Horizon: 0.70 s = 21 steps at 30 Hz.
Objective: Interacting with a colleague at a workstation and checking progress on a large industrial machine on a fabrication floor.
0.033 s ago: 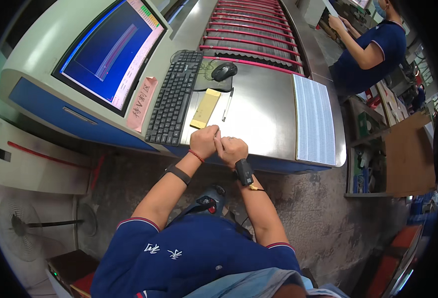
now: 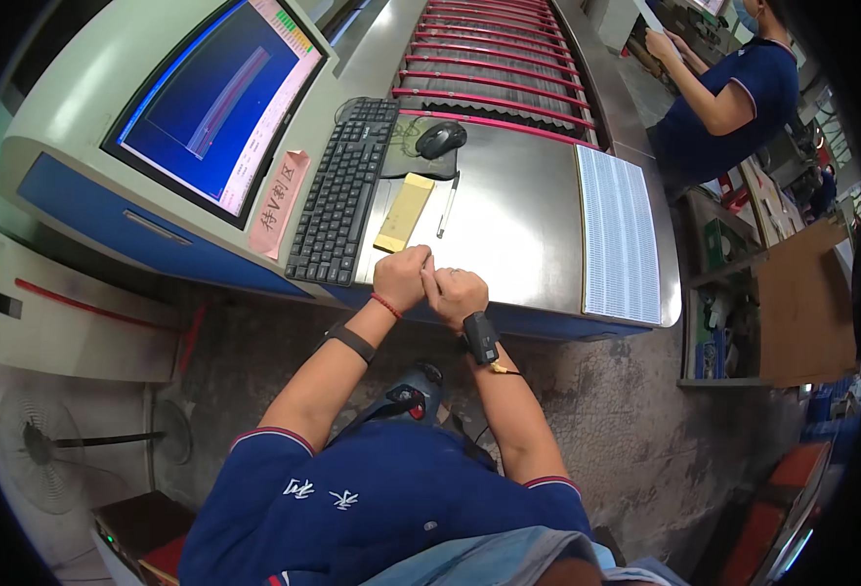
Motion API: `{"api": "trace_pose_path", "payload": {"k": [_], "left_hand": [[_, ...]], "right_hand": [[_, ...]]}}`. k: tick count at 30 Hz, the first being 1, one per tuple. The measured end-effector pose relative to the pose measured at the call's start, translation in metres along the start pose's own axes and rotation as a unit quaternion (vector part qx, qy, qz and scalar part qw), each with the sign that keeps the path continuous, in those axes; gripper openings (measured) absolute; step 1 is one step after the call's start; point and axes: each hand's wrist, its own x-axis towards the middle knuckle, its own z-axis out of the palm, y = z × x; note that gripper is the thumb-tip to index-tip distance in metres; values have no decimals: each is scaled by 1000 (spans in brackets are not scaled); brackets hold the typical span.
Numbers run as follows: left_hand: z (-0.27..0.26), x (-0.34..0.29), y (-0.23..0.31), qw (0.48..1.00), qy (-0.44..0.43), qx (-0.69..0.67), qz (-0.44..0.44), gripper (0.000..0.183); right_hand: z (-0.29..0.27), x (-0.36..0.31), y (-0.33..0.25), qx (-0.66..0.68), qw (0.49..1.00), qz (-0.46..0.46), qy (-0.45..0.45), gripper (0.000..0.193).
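My left hand [image 2: 401,277] and my right hand [image 2: 458,295] meet at the front edge of the steel tabletop [image 2: 518,234]. Both are closed, fingers curled inward with thumbs close together; what they hold, if anything, is hidden. Just beyond my left hand lies a yellow rectangular block [image 2: 404,213], with a slim pen [image 2: 447,207] to its right. A black keyboard [image 2: 342,195] stretches along the left, beside the machine's screen [image 2: 217,103]. Farther back, a black mouse [image 2: 440,141] rests on a dark pad [image 2: 406,164].
A white patterned sheet or panel [image 2: 620,234] lies at the tabletop's right end. Behind the steel top runs a bed of red bars [image 2: 494,59]. A co-worker [image 2: 733,98] stands at the far right, holding a pale sheet. A fan [image 2: 40,444] stands at lower left.
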Motion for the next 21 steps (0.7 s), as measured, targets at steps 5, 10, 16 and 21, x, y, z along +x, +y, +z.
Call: {"api": "trace_pose_path", "payload": {"k": [5,10,16,21], "left_hand": [[-3,1,2,1000,-3,3,3,15],[0,2,-1,1000,-4,-7,4,14],[-1,5,-2,1000,0,-10,-4,14],[-11,0,-1,987,4,-144,-76,20]], "right_hand": [[-2,3,-2,0,1000,-3,5,35],[-4,5,-2,-5,1000,2,-5,34],[-15,18,2,86,982,127,-107,28],[-10,26,32,55,969,215,-107,13]]}}
